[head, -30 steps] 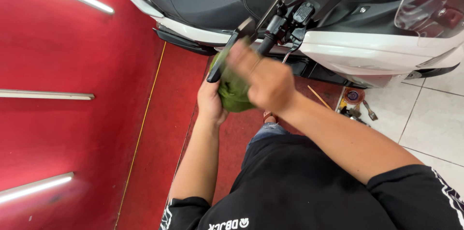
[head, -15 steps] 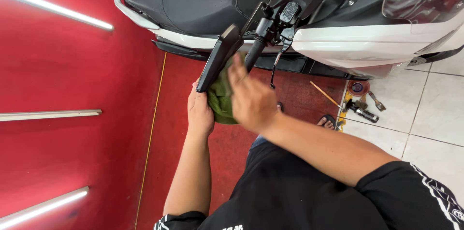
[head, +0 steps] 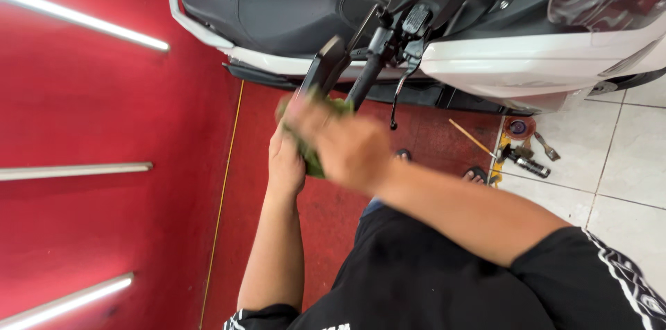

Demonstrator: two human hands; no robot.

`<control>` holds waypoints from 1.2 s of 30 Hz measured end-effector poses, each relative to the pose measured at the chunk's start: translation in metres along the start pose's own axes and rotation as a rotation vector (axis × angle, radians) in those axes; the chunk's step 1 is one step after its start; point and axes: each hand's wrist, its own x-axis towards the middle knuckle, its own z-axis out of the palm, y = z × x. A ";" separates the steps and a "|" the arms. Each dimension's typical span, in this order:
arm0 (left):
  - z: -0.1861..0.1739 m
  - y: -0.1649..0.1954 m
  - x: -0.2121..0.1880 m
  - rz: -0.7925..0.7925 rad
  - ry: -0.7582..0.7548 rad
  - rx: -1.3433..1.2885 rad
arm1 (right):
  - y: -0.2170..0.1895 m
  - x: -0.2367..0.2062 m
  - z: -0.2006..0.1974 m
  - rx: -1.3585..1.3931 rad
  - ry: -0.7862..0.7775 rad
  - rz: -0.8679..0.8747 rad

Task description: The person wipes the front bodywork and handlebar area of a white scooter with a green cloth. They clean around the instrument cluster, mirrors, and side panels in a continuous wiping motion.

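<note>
1. Nearest the camera, a black short-sleeved shirt with a white pattern on the right sleeve is seen from above; both bare forearms run from it toward the scooter.
2. The right hand is blurred — it lies over a green cloth. Whether its fingers are spread or pressed together cannot be told.
3. The left hand is set just left of the right one, under and behind the cloth. The cloth is held between the two hands, but the left hand's fingers are hidden by it, so their state cannot be told.
4. The cloth is found near the middle of the view, just below a black mirror and close to the black handlebar grip.
5. Below the hands, a red floor with a thin yellow line is seen, and the toes of a sandalled foot show at its right edge.
6. To the right, on pale floor tiles, a few small tools and a round tin lie together.
7. Farthest off, a white scooter with a black seat is parked across the top — its brake lever hangs beside the grip.
8. At far left, a red wall carries three white light strips.
</note>
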 end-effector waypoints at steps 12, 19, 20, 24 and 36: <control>-0.004 0.018 -0.011 0.025 -0.012 0.042 | -0.032 -0.035 0.034 1.389 0.086 1.273; -0.003 0.017 -0.013 0.063 -0.035 0.062 | 0.078 -0.021 0.048 1.788 0.214 1.433; -0.002 0.017 -0.014 0.071 -0.040 0.072 | 0.086 -0.019 0.050 1.878 0.177 1.368; -0.001 0.023 -0.013 0.062 0.009 0.063 | 0.069 -0.015 0.051 2.044 0.122 1.328; 0.003 0.050 -0.007 -0.096 0.307 -0.323 | -0.011 -0.025 0.009 1.690 -0.102 1.383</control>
